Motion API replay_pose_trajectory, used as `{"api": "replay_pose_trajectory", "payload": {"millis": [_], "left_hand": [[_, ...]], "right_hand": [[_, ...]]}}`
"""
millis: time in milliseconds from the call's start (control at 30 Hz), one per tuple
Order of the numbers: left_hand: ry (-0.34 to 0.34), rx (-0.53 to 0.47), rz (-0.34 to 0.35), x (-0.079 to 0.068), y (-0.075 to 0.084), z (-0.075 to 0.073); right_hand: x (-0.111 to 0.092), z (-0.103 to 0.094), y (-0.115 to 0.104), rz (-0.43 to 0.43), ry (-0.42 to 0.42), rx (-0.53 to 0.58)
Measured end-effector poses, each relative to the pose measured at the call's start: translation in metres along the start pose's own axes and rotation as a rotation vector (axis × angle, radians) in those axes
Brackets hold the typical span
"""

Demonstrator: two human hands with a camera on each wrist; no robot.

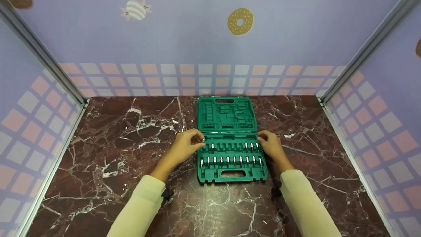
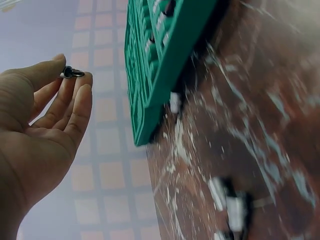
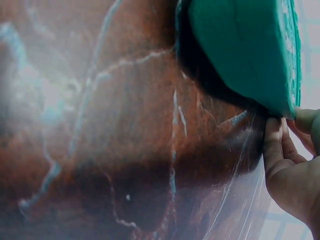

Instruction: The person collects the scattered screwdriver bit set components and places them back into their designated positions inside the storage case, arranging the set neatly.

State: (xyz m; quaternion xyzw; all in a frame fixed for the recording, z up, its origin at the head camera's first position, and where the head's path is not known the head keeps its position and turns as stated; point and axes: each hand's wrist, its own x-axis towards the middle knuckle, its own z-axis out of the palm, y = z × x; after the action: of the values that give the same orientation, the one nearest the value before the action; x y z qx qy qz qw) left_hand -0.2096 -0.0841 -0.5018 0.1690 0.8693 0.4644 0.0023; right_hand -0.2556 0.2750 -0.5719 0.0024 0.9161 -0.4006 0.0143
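Observation:
A green socket case (image 1: 233, 176) lies unfolded on the table, lid (image 1: 227, 113) laid back towards the wall. Small metal sockets stand in two rows: several in the lower row (image 1: 228, 160), one at the upper row's left (image 1: 212, 147) and three at its right end (image 1: 251, 146). Over the case's left edge, my left hand (image 1: 186, 144) pinches a small metal socket (image 2: 72, 72) between thumb and fingertips. At the right edge near the hinge, my right hand (image 1: 271, 144) grips the case; in the right wrist view its thumb and fingers (image 3: 272, 142) meet the case edge.
The table (image 1: 131, 171) is dark red marble with white veins. A patterned wall (image 1: 184, 42) stands right behind the lid, with side walls on both sides. Blurred white-and-black small pieces (image 2: 236, 212) show on the marble in the left wrist view.

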Motion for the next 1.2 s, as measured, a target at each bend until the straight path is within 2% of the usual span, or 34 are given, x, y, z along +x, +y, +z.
{"api": "replay_pose_trajectory", "payload": {"millis": [167, 533, 900, 1200], "left_hand": [[-0.032, -0.003, -0.003, 0.013, 0.011, 0.012], [-0.115, -0.096, -0.031, 0.039, 0.028, 0.044], [-0.173, -0.103, -0.036, 0.063, 0.04, 0.066], [-0.241, -0.04, -0.071, 0.077, 0.045, 0.085]], "right_hand": [[0.0, -0.001, 0.0, 0.012, 0.008, -0.001], [-0.001, -0.001, 0.001, 0.018, 0.009, 0.017], [-0.001, 0.001, 0.0, 0.012, 0.0, 0.025], [0.0, 0.0, -0.002, 0.008, -0.007, 0.03]]}}
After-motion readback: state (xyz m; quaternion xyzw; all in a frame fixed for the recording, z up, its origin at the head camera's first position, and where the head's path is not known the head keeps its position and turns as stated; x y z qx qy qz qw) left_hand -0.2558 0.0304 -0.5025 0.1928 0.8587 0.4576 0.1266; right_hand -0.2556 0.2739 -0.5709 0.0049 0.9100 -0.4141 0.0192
